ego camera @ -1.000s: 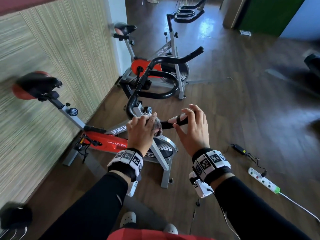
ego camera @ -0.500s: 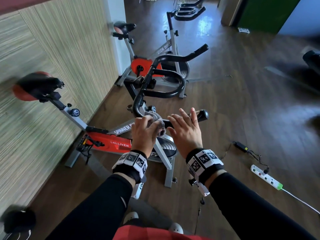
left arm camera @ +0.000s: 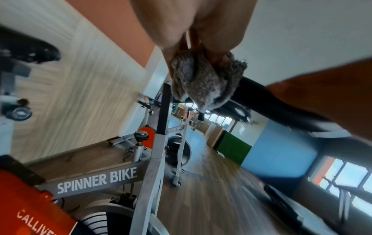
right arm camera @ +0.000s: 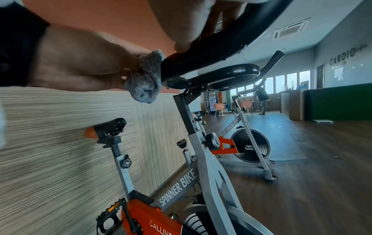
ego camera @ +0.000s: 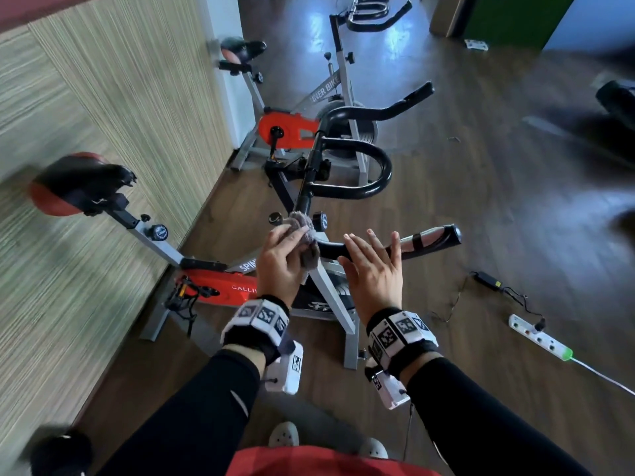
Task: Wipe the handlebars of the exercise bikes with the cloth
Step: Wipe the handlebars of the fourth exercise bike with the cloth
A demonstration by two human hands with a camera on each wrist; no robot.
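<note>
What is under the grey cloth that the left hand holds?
The black handlebar of the near bike lies under the cloth. The left hand grips the cloth, which hides that stretch of bar.

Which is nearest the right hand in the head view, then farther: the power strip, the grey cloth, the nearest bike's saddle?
From the right hand:
1. Grey cloth, just left, in the left hand.
2. Power strip, on the floor, right.
3. Saddle, far left, by the wall.

Bunched grey cloth (ego camera: pixel 307 240) against black handlebar (ego camera: pixel 357 250)
</note>
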